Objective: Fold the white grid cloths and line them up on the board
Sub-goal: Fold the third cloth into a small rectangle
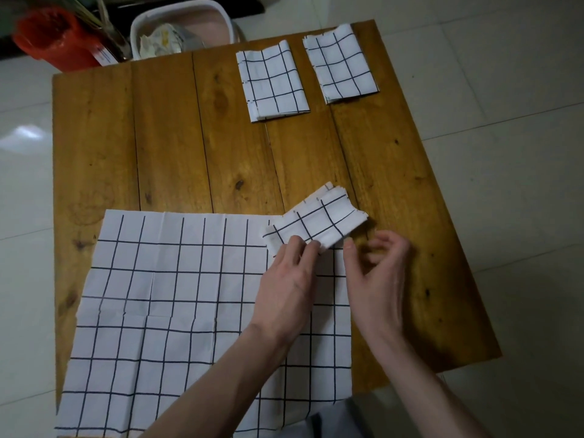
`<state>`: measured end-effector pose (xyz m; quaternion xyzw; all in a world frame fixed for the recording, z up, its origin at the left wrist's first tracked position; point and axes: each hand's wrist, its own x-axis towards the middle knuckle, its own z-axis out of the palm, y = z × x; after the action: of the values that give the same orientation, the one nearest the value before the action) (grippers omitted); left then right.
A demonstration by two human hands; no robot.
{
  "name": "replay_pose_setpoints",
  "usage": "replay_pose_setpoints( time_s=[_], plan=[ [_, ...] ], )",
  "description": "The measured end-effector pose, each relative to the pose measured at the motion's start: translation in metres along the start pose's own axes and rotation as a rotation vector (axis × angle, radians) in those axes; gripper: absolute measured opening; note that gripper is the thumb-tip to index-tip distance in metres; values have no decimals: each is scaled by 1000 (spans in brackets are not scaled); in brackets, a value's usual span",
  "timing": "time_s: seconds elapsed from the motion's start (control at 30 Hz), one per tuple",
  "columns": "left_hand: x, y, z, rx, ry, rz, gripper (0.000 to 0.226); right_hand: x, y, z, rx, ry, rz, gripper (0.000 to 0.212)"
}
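Two folded white grid cloths lie side by side at the far right of the wooden board [170, 147]: one [272, 82] and one [340, 63] further right. A third folded grid cloth [316, 221] is lifted just above the board's middle right. My left hand [289, 286] pinches its near left edge with the fingertips. My right hand [376, 273] is just right of it, thumb tip at the cloth's near corner, fingers loosely curled and holding nothing. A large unfolded grid cloth [177, 308] lies flat across the near left of the board, under my left forearm.
Beyond the board's far edge stand a red bucket [50, 36] and a white basin [183, 26] with crumpled things inside. Pale floor tiles surround the board. Bare wood shows at the far left and along the right side.
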<state>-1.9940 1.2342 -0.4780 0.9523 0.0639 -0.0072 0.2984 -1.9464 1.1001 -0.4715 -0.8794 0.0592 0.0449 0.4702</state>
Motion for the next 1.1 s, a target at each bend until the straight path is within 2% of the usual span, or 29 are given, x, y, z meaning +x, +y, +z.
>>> replay_pose_setpoints(
  time_s=[0.1,0.17,0.27,0.47,0.63,0.7,0.8,0.9,1.0,1.1],
  plan=[
    [0,8,2,-45,10,5,47,0,-5,4,191,-118,255,46],
    [-1,11,5,-95,-8,27,47,2,-2,7,257,-181,335,37],
    [-5,13,8,-158,-46,27,50,4,1,9,292,-205,341,17],
    [-14,7,7,-234,-26,32,31,9,8,7,247,-195,345,19],
    [-9,2,-3,-218,193,-160,37,12,-2,-12,232,-244,252,17],
    [-3,0,-9,-301,232,-283,43,14,-9,-21,287,-271,239,19],
    [9,3,-18,-614,204,-526,45,18,-21,-33,359,-309,219,21],
    [20,0,-24,-848,114,-704,31,21,-27,-40,426,-341,226,23],
    [19,-2,-28,-955,-12,-663,35,21,-29,-40,431,-369,246,23],
    [15,-2,-26,-1021,-6,-648,38,20,-27,-38,404,-351,248,21]
  ],
)
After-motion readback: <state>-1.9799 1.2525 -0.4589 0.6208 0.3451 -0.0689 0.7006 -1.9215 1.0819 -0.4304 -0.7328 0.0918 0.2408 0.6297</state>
